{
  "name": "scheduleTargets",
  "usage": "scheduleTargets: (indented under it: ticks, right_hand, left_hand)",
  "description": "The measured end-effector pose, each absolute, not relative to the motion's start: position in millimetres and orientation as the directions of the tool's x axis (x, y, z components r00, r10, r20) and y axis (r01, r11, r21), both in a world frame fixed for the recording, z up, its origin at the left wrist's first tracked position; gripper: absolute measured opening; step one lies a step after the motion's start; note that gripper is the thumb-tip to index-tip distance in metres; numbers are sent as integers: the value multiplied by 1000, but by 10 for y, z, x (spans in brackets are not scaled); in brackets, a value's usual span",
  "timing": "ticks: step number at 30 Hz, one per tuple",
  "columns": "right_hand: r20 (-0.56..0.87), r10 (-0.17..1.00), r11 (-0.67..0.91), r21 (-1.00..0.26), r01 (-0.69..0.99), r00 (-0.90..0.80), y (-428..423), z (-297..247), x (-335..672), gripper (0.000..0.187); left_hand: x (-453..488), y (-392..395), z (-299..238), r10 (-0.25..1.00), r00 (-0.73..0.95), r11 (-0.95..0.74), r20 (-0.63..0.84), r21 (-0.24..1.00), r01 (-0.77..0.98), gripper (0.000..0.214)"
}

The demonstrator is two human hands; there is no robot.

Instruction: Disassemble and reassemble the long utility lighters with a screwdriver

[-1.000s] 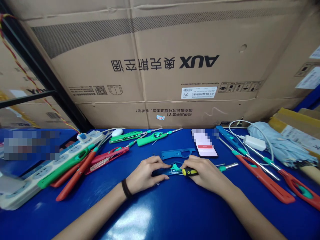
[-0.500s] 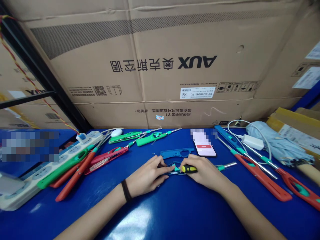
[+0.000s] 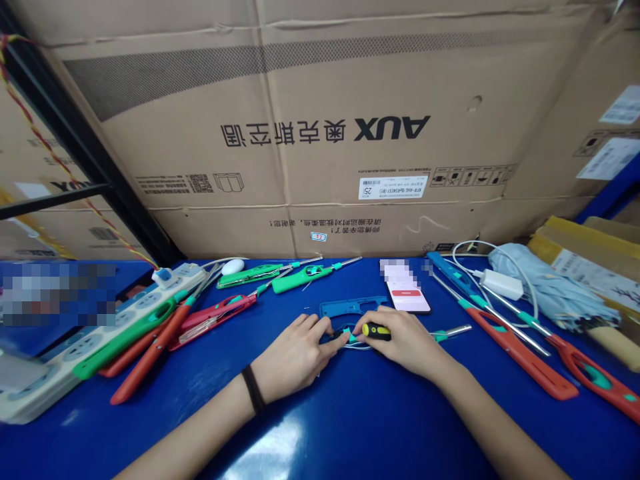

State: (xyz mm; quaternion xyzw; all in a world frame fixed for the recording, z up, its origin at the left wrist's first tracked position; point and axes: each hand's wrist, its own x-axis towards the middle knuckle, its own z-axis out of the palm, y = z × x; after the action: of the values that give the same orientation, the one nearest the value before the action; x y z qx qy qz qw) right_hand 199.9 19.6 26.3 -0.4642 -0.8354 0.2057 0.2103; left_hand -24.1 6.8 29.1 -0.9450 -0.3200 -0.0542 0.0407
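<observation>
My right hand [image 3: 406,341] grips a screwdriver with a yellow and black handle [image 3: 376,331], its tip hidden among my fingers and the work. My left hand [image 3: 299,353] presses on a small teal plastic lighter part [image 3: 351,339], which lies between my hands. Thin wires [image 3: 361,347] loop beneath it. To the right, a metal lighter tube with a teal collar [image 3: 453,332] sticks out past my right hand. Just beyond my fingers lies a blue plastic lighter housing [image 3: 347,307].
Green and red long lighters [image 3: 300,279] lie on the blue table [image 3: 320,427] left and right. A white power strip [image 3: 125,320] runs along the left. A phone [image 3: 409,293], white charger [image 3: 503,285] and folded pale blue umbrella [image 3: 545,287] stand at the back. Cardboard boxes [image 3: 320,167] wall off the far edge.
Both hands have drawn closer together and slightly up the picture, with the screwdriver handle now further from me. The head view has also shifted slightly.
</observation>
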Motion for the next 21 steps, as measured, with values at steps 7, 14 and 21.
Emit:
scheduleTargets:
  ticks: [7, 14, 21]
  right_hand:
    - [-40, 899, 295, -681, 670, -436, 329, 300, 1972, 8]
    - [-162, 888, 192, -720, 667, -431, 536, 296, 1929, 17]
    - [-139, 883, 211, -737, 643, -449, 533, 298, 1958, 15]
  left_hand:
    - [-251, 72, 272, 601, 788, -792, 136, -36, 610, 37]
    - [-267, 99, 263, 586, 795, -805, 159, 3, 593, 36]
    - [-269, 117, 247, 581, 798, -813, 161, 57, 580, 36]
